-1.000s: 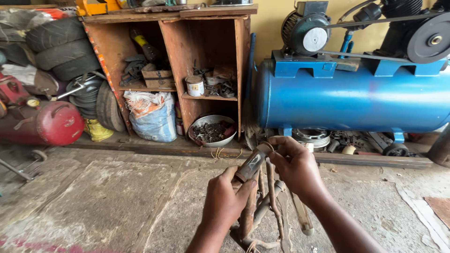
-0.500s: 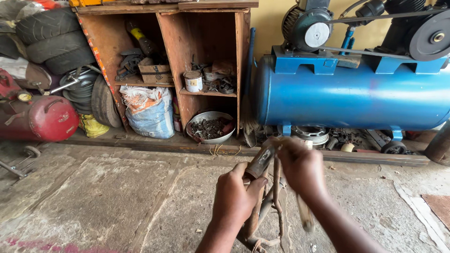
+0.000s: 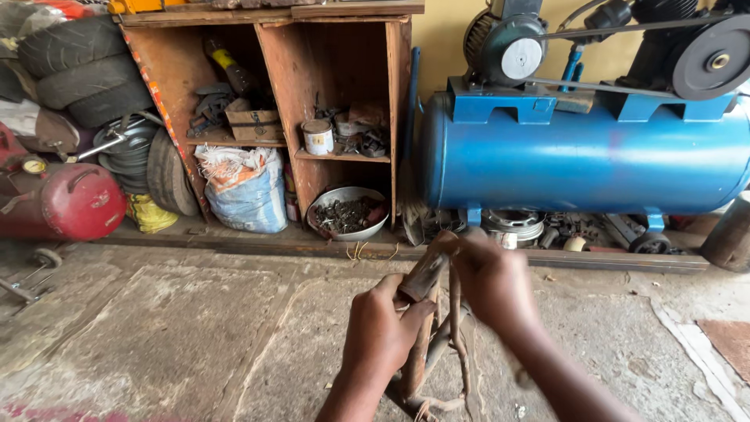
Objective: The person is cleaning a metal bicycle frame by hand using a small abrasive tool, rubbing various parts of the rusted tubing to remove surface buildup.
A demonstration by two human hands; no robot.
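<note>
My left hand (image 3: 383, 328) grips the lower end of a short, rusty metal cylinder (image 3: 423, 275) held tilted in front of me. My right hand (image 3: 494, 283) closes over its upper end and is blurred by motion. Below both hands stands a rusty frame of thin bent metal rods (image 3: 449, 352), rising from the concrete floor (image 3: 180, 336). Which hand touches the rods I cannot tell.
A blue air compressor tank (image 3: 586, 160) with motor and belt wheel stands at the right. A wooden shelf unit (image 3: 273, 94) holds cans, boxes, a sack and a bowl of scrap (image 3: 349, 215). Tyres (image 3: 78, 70) and a red tank (image 3: 78, 202) fill the left.
The view has shifted slightly right and closer. Both hands stay on the cylinder and have dropped a little lower in the picture; the right hand is moving quickly.
</note>
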